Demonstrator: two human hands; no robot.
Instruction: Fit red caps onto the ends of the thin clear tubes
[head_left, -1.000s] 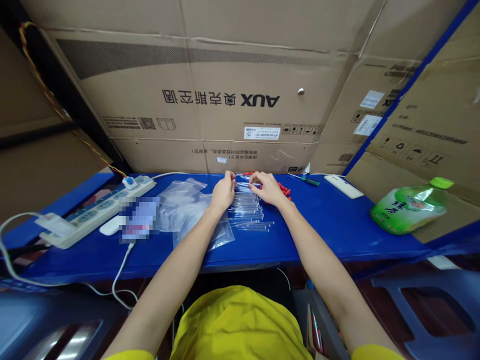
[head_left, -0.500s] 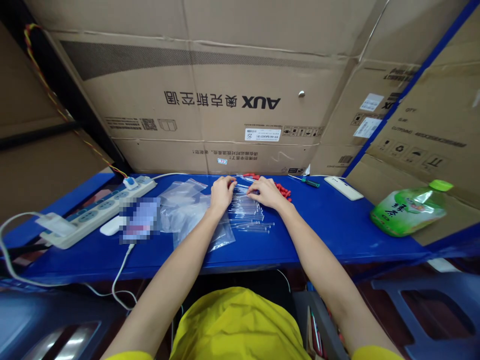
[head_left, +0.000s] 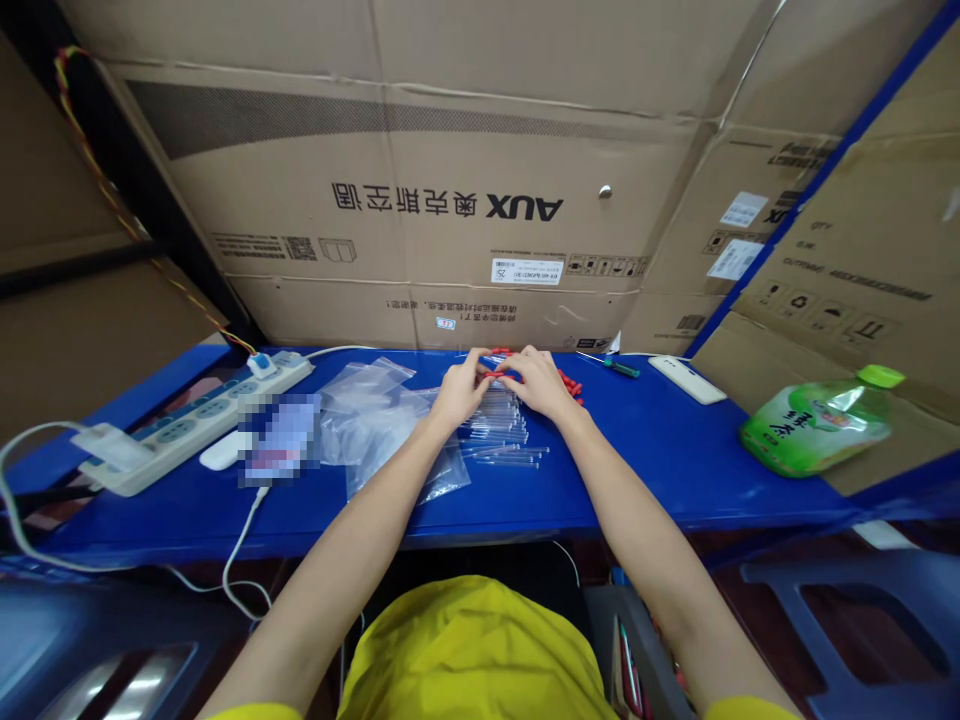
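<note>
My left hand (head_left: 458, 392) is closed in a pinch, and its fingertips meet small red rubber bulbs (head_left: 494, 375) over the middle of the table. Opposite it, my right hand (head_left: 535, 382) pinches at the same red pieces, the two sets of fingertips almost touching. Whether they share one bulb or hold two cannot be made out. Just below the hands lies a pile of thin clear tubes (head_left: 501, 430), laid mostly side by side; its far part is covered by my fingers. More red rubber bulbs (head_left: 571, 388) are heaped beside my right hand, and some show behind the hands.
Clear plastic bags (head_left: 375, 420) lie left of the tubes. Further left are a power strip (head_left: 202, 415) and a blurred-out object with a white cable. To the right are a green screwdriver (head_left: 619, 367), a white flat device (head_left: 686, 379) and a green bottle (head_left: 817, 425). Cardboard (head_left: 450, 150) walls the back.
My left hand has moved right and slightly nearer, closing the gap to my right hand. Red pieces now show between the fingertips, where clear tubes showed before.
</note>
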